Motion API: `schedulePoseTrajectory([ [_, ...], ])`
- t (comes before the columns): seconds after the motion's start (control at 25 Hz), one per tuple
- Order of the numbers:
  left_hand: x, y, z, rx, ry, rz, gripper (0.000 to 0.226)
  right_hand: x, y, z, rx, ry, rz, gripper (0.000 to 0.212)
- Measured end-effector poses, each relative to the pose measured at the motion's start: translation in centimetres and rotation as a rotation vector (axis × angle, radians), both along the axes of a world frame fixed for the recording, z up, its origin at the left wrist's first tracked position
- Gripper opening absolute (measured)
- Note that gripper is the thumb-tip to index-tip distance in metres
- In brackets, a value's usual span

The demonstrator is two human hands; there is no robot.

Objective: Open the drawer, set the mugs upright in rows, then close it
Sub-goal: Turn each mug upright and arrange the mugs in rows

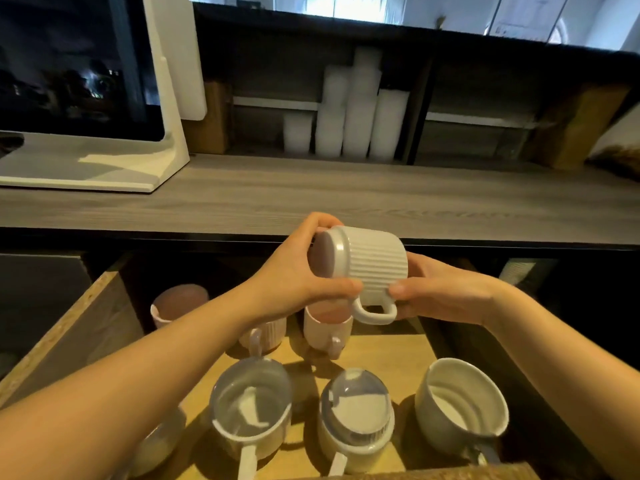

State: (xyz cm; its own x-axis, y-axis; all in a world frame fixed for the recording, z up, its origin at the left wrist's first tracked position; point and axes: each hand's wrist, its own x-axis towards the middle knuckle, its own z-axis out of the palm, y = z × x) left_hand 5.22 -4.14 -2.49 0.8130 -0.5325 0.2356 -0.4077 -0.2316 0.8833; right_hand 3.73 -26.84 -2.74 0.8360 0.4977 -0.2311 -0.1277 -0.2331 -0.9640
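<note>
Closest in, along the front edge of the open drawer [388,348], three mugs stand mouth-up: a grey-rimmed mug [251,410], a rounder cream mug [356,417] beside it, and a wide white mug [464,400] toward the drawer's right side that seems to lean a little, though the wide lens may exaggerate this. Another shape at the drawer's front left is mostly hidden under a forearm. Along the back of the drawer sit upright pink mugs [327,327], matt and ribbed outside. Above the drawer's middle, both hands hold a white ribbed mug [375,268] on its side, mouth to the left, looped handle hanging down. The left hand [298,275] has its fingers [343,289] curled round the rim, and the right hand [440,292] grips the base. With the drawer open and most mugs sorted, I judge this one is left to turn upright and set into a gap, probably at the back right, before the drawer is shut. Glazed ceramic should feel smooth, with the ribs giving grip. The drawer's floor is pale wood and its side raw chipboard. Beyond the drawer runs the grey wood-grain bench [311,195].
</note>
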Motion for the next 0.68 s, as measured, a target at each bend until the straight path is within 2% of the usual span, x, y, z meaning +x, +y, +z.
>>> schedulePoseTrajectory([
  [0.12, 0.8, -1.4, -0.8, -0.085, 0.097, -0.036, 0.061, 0.1, -0.9, -0.8, 0.087, -0.025, -0.067, 0.089],
  [0.24, 1.4, -2.3, -1.7, -0.052, 0.084, -0.047, 0.06, 0.2, -1.4, -1.1, 0.082, -0.097, -0.151, 0.084],
  [0.4, 1.8, -2.9, -3.4, 0.062, 0.001, -0.044, 0.067, 0.0, -2.2, 0.0, -0.15, -0.266, -0.241, 0.066],
  [0.48, 1.8, -2.6, -4.8, 0.272, -0.103, 0.007, 0.074, 0.2, -3.1, 0.1, -0.333, -0.326, -0.259, 0.059],
  [0.56, 1.8, -1.7, -6.3, 0.592, -0.248, 0.084, 0.076, 0.4, -4.0, -0.1, -0.495, -0.337, -0.296, 0.056],
  [0.6, 2.0, -1.3, -6.8, 0.727, -0.303, 0.106, 0.075, 0.4, -4.4, -0.2, -0.591, -0.341, -0.313, 0.058],
  [0.68, 2.4, -0.6, -7.5, 0.871, -0.325, 0.119, 0.071, 0.3, -4.6, -0.7, -0.812, -0.374, -0.338, 0.067],
])
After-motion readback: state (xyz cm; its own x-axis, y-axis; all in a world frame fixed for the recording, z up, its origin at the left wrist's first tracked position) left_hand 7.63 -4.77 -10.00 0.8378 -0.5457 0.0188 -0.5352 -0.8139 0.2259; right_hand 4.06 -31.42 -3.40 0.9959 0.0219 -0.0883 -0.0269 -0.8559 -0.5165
